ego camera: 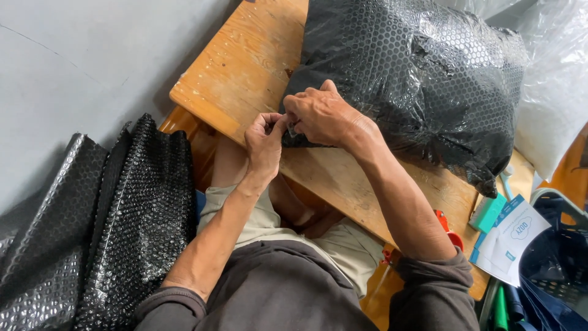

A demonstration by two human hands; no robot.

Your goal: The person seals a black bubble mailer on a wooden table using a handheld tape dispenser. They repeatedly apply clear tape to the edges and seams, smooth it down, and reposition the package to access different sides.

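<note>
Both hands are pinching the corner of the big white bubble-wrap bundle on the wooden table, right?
Not quite. The bubble-wrap bundle is black, not white, as the head view shows. Both the left hand and right hand do pinch its corner on the wooden table.

The small item pinched between the left hand point(264, 144) and the right hand point(321, 115) is covered by the fingers and cannot be identified. The black bubble-wrapped parcel point(422, 79) is cut off by the top edge, and the stack of black bubble-wrap sheets point(104, 227) by the left and bottom edges. Red-handled scissors point(450, 233) lie mostly behind the right forearm.
</note>
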